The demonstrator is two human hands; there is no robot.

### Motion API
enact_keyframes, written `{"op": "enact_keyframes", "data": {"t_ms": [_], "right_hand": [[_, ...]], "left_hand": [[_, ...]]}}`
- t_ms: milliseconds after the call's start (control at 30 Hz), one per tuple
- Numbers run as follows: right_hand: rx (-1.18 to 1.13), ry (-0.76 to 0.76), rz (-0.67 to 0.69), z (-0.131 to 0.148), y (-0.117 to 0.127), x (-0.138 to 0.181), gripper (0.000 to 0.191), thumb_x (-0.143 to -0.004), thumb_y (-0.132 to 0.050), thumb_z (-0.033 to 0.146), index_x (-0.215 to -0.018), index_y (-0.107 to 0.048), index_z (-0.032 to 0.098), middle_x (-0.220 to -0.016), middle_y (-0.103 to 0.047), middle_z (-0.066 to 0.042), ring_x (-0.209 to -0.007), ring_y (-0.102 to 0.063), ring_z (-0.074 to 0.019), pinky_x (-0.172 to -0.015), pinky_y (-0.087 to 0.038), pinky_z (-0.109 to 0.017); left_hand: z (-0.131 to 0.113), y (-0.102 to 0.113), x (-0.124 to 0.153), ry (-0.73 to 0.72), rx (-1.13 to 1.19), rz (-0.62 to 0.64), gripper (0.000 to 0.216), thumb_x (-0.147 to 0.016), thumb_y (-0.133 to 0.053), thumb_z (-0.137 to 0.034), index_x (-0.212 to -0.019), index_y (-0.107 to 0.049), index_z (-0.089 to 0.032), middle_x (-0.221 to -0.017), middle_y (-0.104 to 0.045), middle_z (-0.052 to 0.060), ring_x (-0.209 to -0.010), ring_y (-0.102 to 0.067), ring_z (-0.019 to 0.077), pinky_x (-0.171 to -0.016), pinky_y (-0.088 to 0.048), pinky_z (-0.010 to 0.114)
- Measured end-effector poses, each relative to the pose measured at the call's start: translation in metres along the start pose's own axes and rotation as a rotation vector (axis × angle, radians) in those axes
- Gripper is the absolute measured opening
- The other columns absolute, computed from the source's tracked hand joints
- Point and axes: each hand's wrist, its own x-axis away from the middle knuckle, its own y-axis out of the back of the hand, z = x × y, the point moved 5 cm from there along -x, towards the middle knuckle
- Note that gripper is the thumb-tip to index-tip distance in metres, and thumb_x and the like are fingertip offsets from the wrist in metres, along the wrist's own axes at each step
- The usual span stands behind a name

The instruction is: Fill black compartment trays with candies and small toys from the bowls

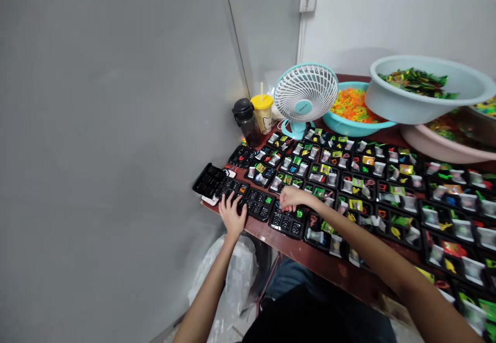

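Note:
My left hand (233,216) lies with fingers spread on the near edge of a black compartment tray (235,184), which has an orange piece in one cell. My right hand (293,198) is closed in a pinch above another black tray (285,223). A bit of red shows at its fingertips, too small to name. Between the two hands sits a third black tray (256,204) with a green piece in one cell. Right of them, a filled tray (321,235) holds white packets and small coloured pieces.
Rows of filled trays (356,184) cover the table's right. Stacked empty trays (209,178) stand at the left corner by the grey wall. Behind are a dark bottle (247,121), yellow-lidded cup (262,113), fan (306,95), turquoise basin (358,127) and pale blue basin (411,106).

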Motion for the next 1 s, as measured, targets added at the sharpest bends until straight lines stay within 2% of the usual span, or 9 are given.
{"op": "enact_keyframes", "data": {"t_ms": [167, 333, 400, 500, 633, 700, 800, 1000], "right_hand": [[-0.019, 0.009, -0.02, 0.003, 0.002, 0.001, 0.014, -0.07, -0.066, 0.024, -0.068, -0.061, 0.011, -0.056, -0.062, 0.0, -0.047, -0.058, -0.0077, -0.046, -0.049, -0.017], [0.113, 0.188, -0.309, 0.046, 0.007, -0.021, 0.013, -0.079, -0.059, 0.024, -0.073, -0.06, 0.013, -0.068, -0.067, -0.002, -0.053, -0.06, -0.007, -0.048, -0.045, -0.014], [0.154, 0.218, -0.356, 0.066, -0.001, -0.037, 0.014, -0.082, -0.057, 0.026, -0.076, -0.059, 0.014, -0.073, -0.068, -0.002, -0.055, -0.06, -0.0065, -0.05, -0.044, -0.014], [0.239, 0.226, -0.426, 0.087, -0.01, -0.056, 0.015, -0.083, -0.056, 0.028, -0.077, -0.059, 0.015, -0.069, -0.067, -0.002, -0.057, -0.061, -0.0084, -0.055, -0.043, -0.017], [0.34, 0.21, -0.541, 0.099, -0.002, -0.065, 0.014, -0.079, -0.061, 0.029, -0.075, -0.06, 0.016, -0.08, -0.067, -0.007, -0.081, -0.063, -0.0173, -0.069, -0.043, -0.024], [0.356, 0.202, -0.569, 0.101, 0.005, -0.067, 0.013, -0.078, -0.062, 0.03, -0.075, -0.062, 0.017, -0.085, -0.067, -0.008, -0.087, -0.062, -0.0188, -0.071, -0.042, -0.025], [0.341, 0.192, -0.572, 0.108, 0.011, -0.074, 0.015, -0.076, -0.064, 0.032, -0.071, -0.064, 0.017, -0.082, -0.067, -0.006, -0.084, -0.061, -0.0178, -0.069, -0.041, -0.024], [0.251, 0.246, -0.62, 0.148, 0.001, -0.101, 0.019, -0.081, -0.059, 0.038, -0.079, -0.065, 0.02, -0.086, -0.068, -0.002, -0.085, -0.061, -0.0143, -0.071, -0.039, -0.021]], "left_hand": [[-0.002, 0.001, 0.001, 0.001, 0.011, 0.0, 0.031, -0.082, -0.053, -0.034, -0.11, -0.06, -0.023, -0.131, -0.049, 0.007, -0.133, -0.024, 0.0295, -0.107, -0.019, 0.051], [-0.002, 0.001, 0.002, 0.002, 0.025, 0.004, 0.03, -0.081, -0.053, -0.033, -0.109, -0.06, -0.024, -0.131, -0.049, 0.006, -0.133, -0.025, 0.0295, -0.107, -0.018, 0.052], [-0.002, 0.001, 0.002, 0.004, 0.025, 0.002, 0.03, -0.081, -0.053, -0.033, -0.109, -0.06, -0.024, -0.13, -0.05, 0.006, -0.133, -0.026, 0.0295, -0.107, -0.018, 0.052], [-0.002, 0.003, 0.001, -0.004, 0.007, -0.007, 0.029, -0.082, -0.052, -0.034, -0.108, -0.061, -0.024, -0.129, -0.051, 0.006, -0.132, -0.026, 0.029, -0.107, -0.02, 0.052], [-0.003, 0.004, 0.001, -0.01, -0.004, -0.004, 0.029, -0.082, -0.052, -0.034, -0.108, -0.061, -0.023, -0.129, -0.051, 0.006, -0.133, -0.026, 0.0283, -0.106, -0.021, 0.051], [-0.003, 0.004, 0.001, -0.003, 0.003, 0.008, 0.03, -0.082, -0.052, -0.034, -0.109, -0.06, -0.023, -0.129, -0.051, 0.007, -0.133, -0.025, 0.0282, -0.106, -0.02, 0.051], [-0.003, 0.004, 0.001, 0.005, 0.017, 0.024, 0.031, -0.082, -0.052, -0.034, -0.11, -0.06, -0.023, -0.129, -0.05, 0.007, -0.133, -0.024, 0.0291, -0.106, -0.02, 0.053], [-0.001, 0.002, 0.0, -0.025, 0.009, 0.002, 0.03, -0.082, -0.052, -0.033, -0.108, -0.061, -0.022, -0.127, -0.052, 0.008, -0.132, -0.026, 0.0295, -0.105, -0.023, 0.051]]}}
